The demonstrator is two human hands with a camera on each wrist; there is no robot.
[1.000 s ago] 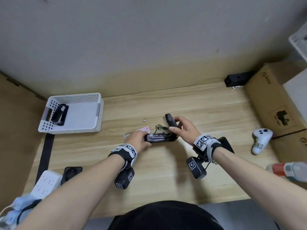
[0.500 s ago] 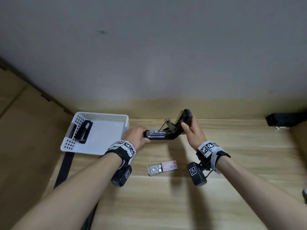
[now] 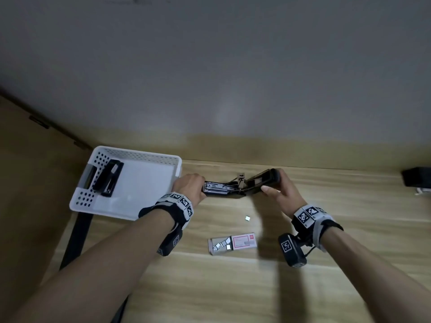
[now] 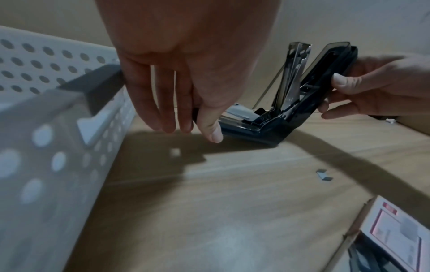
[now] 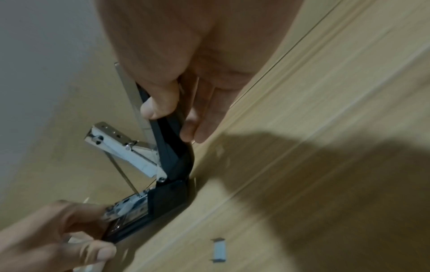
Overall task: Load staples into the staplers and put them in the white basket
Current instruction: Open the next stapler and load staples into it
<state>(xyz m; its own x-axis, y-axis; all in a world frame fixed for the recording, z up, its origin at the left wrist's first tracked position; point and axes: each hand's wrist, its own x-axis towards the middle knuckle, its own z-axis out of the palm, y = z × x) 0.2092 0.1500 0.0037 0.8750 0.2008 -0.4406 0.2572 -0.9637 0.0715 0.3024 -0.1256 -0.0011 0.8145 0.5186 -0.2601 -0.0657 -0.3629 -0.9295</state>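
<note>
A black stapler (image 3: pixel 235 188) is held hinged wide open just right of the white basket (image 3: pixel 98 207). My left hand (image 3: pixel 190 186) grips the front end of its base, where the metal staple channel (image 3: pixel 218 186) lies exposed. My right hand (image 3: pixel 279 190) pinches the raised top cover (image 4: pixel 325 81) between thumb and fingers. The metal pusher arm (image 5: pixel 125 147) sticks up at the hinge. A second black stapler (image 3: pixel 108 178) lies inside the basket at its left end. An open staple box (image 3: pixel 233 243) with staple strips sits on the desk nearer me.
A loose staple piece (image 3: pixel 247 218) lies on the wooden desk (image 3: pixel 349 264) between the stapler and the box. A black object (image 3: pixel 416 179) stands at the far right by the wall. A dark strap runs down the desk's left side below the basket.
Both hands have carried the open stapler away from the staple box toward the far edge, next to the basket. The top cover has been swung down from near upright.
</note>
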